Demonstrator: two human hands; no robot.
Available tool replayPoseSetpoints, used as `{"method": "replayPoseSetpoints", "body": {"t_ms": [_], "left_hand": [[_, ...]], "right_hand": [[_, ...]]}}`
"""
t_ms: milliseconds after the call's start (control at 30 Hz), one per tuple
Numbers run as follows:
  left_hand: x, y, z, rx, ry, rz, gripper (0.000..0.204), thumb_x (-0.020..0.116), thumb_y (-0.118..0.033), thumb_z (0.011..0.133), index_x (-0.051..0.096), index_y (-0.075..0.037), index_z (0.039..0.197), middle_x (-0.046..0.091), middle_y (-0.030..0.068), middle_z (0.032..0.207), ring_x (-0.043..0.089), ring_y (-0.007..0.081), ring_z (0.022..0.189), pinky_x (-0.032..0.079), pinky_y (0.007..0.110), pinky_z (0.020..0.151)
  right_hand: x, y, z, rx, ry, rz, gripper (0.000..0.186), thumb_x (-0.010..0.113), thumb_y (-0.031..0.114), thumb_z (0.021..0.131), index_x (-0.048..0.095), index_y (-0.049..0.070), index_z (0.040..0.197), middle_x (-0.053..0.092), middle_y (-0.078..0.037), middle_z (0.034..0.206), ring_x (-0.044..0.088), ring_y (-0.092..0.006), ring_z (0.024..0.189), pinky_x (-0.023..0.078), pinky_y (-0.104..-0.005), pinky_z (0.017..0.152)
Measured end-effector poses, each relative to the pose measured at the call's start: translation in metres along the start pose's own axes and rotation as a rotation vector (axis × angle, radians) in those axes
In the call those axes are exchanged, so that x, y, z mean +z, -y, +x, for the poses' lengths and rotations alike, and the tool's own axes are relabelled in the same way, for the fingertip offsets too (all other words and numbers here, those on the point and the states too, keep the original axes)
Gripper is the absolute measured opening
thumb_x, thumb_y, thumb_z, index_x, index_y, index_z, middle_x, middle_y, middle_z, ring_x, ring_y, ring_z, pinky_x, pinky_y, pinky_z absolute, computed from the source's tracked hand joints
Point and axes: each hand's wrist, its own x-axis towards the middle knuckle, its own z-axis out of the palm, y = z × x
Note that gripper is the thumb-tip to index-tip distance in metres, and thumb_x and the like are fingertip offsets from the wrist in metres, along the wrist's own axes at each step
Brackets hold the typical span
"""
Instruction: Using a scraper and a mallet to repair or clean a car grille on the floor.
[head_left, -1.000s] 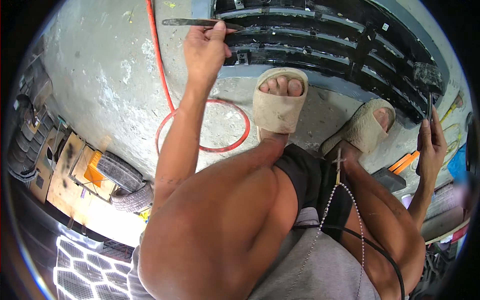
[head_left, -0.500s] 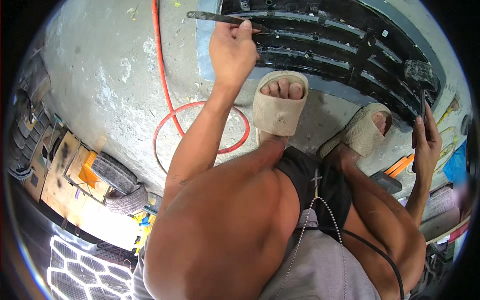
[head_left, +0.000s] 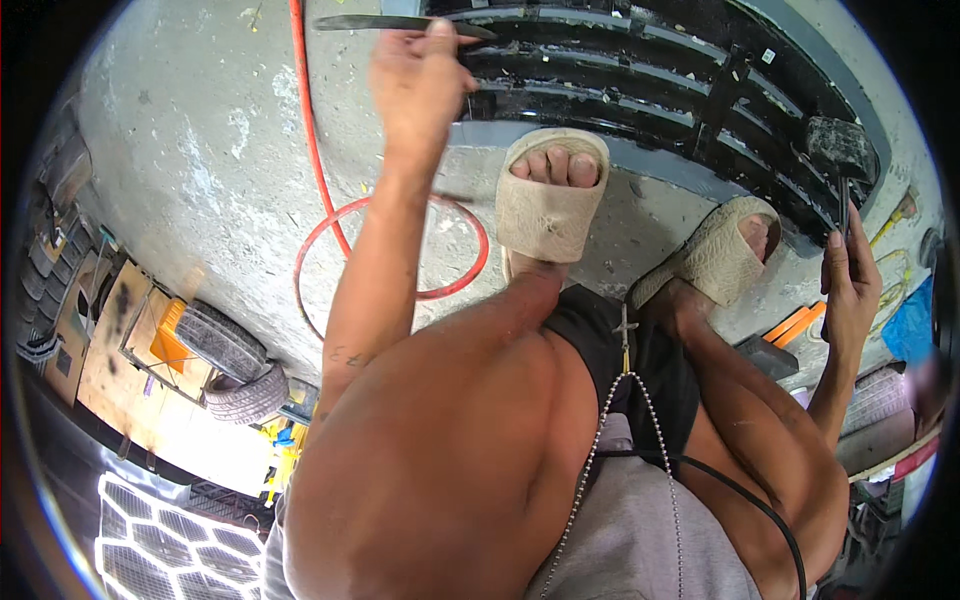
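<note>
My left hand [head_left: 415,90] is closed round a long dark flat pry bar [head_left: 365,22], held sideways with its right end over the left part of a black slatted panel [head_left: 600,100]. Whether that end touches the panel I cannot tell. The panel looks like a vehicle grille and lies past my feet. On the right, my right hand [head_left: 852,275] grips the thin handle of a mallet [head_left: 842,148]. Its dusty dark block of a head is over the panel's right end; contact is unclear.
A grey sheet [head_left: 655,165] lies under the panel. My sandalled feet stand close to its near edge. A red hose [head_left: 308,110] loops over the concrete floor at left. Tyres [head_left: 225,340] stand farther left. Orange-and-black objects [head_left: 795,325] lie near my right wrist.
My left hand and the pry bar have shifted left along the panel and slightly away from me. My right hand and the mallet stay nearly where they were.
</note>
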Motion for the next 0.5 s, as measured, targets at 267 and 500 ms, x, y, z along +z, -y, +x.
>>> {"method": "replayPoseSetpoints", "body": {"t_ms": [267,500], "left_hand": [[-0.008,-0.002,-0.009,0.086,-0.167,0.458,0.017,0.065,-0.014,0.096,0.062,0.003,0.097,0.075,0.013,0.076,0.072,0.0251,0.07,0.054,0.037,0.07],[-0.028,-0.015,0.004,-0.035,-0.068,0.125,0.017,0.06,-0.012,0.102,0.062,0.005,0.101,0.076,0.014,0.09,0.055,0.0092,0.054,0.046,0.025,0.052]], "right_hand": [[0.017,-0.012,0.002,0.036,0.025,0.045,0.047,0.064,0.022,0.104,0.055,0.01,0.149,0.053,0.008,0.076,0.037,-0.0017,0.058,0.027,-0.0199,0.052],[0.003,-0.009,-0.007,0.008,0.005,0.031,0.046,0.063,0.022,0.105,0.056,0.011,0.149,0.053,0.008,0.077,0.037,-0.0012,0.058,0.027,-0.0196,0.052]]}}
